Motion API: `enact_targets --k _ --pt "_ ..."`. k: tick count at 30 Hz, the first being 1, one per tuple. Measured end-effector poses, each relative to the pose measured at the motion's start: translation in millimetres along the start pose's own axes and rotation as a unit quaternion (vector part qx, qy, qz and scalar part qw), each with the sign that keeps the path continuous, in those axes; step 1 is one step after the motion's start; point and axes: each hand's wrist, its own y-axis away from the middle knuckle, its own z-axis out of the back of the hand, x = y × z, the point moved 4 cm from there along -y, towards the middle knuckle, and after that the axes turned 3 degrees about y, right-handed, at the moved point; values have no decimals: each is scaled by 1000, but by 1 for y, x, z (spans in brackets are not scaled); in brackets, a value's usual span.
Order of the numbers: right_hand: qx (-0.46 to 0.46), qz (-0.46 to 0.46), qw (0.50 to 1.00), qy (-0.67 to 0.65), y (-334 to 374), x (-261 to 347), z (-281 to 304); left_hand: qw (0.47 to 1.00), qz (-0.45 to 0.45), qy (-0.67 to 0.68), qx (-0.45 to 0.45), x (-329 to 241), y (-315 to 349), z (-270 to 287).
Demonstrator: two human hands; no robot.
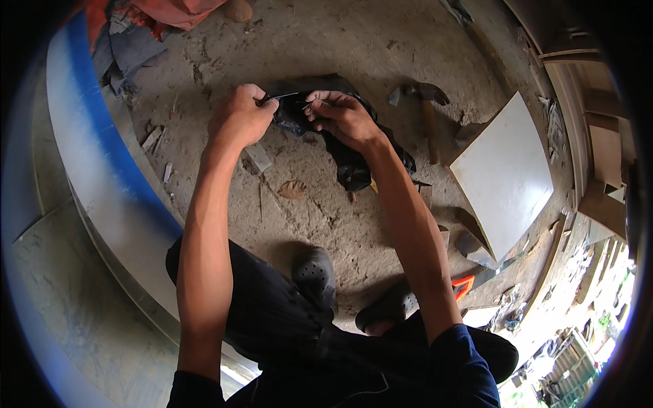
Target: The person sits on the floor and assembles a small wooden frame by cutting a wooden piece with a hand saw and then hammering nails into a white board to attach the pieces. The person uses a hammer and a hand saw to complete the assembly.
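Fingers of the left hand pinch a thin nail; the right hand grips a crumpled black plastic bag over the dirt floor, near a hammer and white tile.

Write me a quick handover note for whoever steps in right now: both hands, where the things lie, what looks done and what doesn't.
Left hand: closed, pinching a thin dark strand or wire that runs to the black bag.
Right hand: closed on the crumpled black plastic bag, held just above the dirt floor.
Nearby: a hammer lies on the ground to the right of the bag; a white tile lies further right; an orange-handled tool sits by the right foot.
Done: bag is in hand and being worked at its top.
Left: what is inside the bag is not visible; hammer and tile lie untouched.
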Motion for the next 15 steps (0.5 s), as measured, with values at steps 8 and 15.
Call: enact_targets --k 8,15 --pt "11 36 998 46 2 5 -2 999 19 0 32 -6 5 2" --pt "-70 64 963 254 -8 12 -6 999 -31 -12 -27 -12 13 4"
